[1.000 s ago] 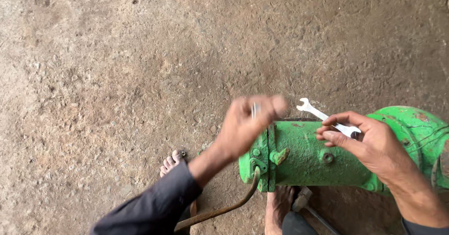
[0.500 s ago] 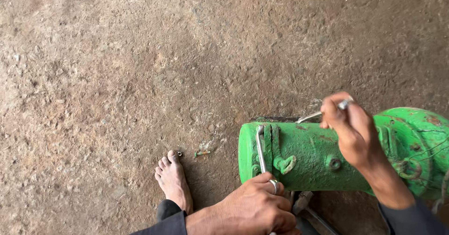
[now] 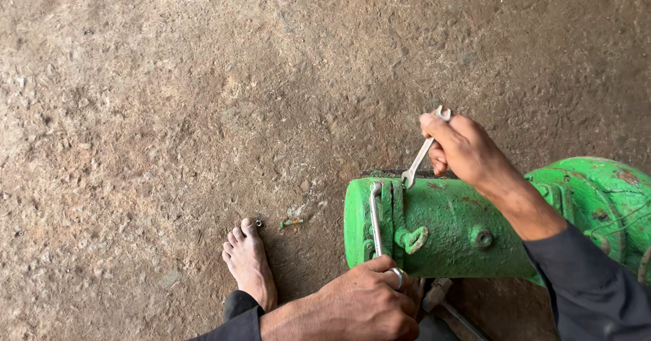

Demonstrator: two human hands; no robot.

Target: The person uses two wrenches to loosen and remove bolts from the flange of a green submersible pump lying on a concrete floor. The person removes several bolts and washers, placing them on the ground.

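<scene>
A green metal motor housing (image 3: pixel 447 225) lies on its side on the concrete floor. My right hand (image 3: pixel 464 147) grips a silver open-ended spanner (image 3: pixel 422 151), whose lower jaw meets the top edge of the housing near its flange. My left hand (image 3: pixel 359 304), with a ring on one finger, holds a second silver spanner (image 3: pixel 375 215) that stands upright against the housing's front face beside the flange.
My bare foot (image 3: pixel 249 263) rests on the floor left of the housing. A small green bolt (image 3: pixel 291 223) and a tiny nut (image 3: pixel 259 223) lie near the toes. A metal tool (image 3: pixel 444 300) pokes out under the housing. Rough concrete (image 3: pixel 203 97) surrounds everything.
My left hand dropped from above the housing to its near side and now holds a spanner upright against it. My right hand swung its spanner from lying flat to pointing down at the top edge.
</scene>
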